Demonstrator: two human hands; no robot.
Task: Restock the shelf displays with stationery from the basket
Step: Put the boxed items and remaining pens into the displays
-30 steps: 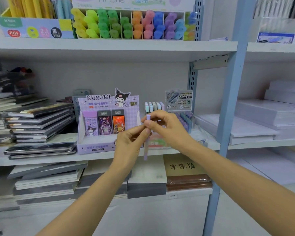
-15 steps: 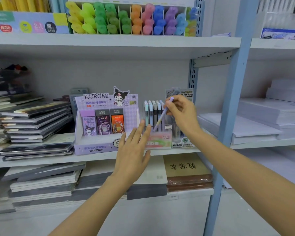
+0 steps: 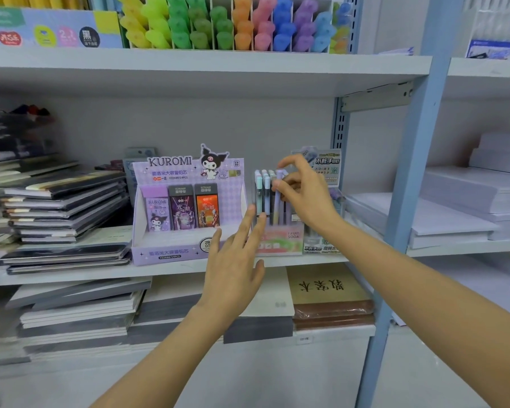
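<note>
On white shelf (image 3: 71,275), pen display (image 3: 280,242) stands beside Kuromi box (image 3: 186,207).

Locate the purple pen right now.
Head view, centre-right: the purple pen stands upright in the Fruit Soda pen display on the middle shelf, pinched by the right hand, just right of the Kuromi box.

White metal shelving fills the view, its boards pale grey-white and lit evenly with soft shadow beneath each level. A light blue upright post (image 3: 407,184) rises at the right, dividing two bays; behind it a slotted grey rail (image 3: 340,134) carries a metal bracket (image 3: 377,97) under the upper shelf (image 3: 206,64). The back panel (image 3: 189,122) is plain grey. The middle shelf (image 3: 71,273) runs across, and below the lowest board a blank white base panel (image 3: 248,375) closes the unit.
</note>
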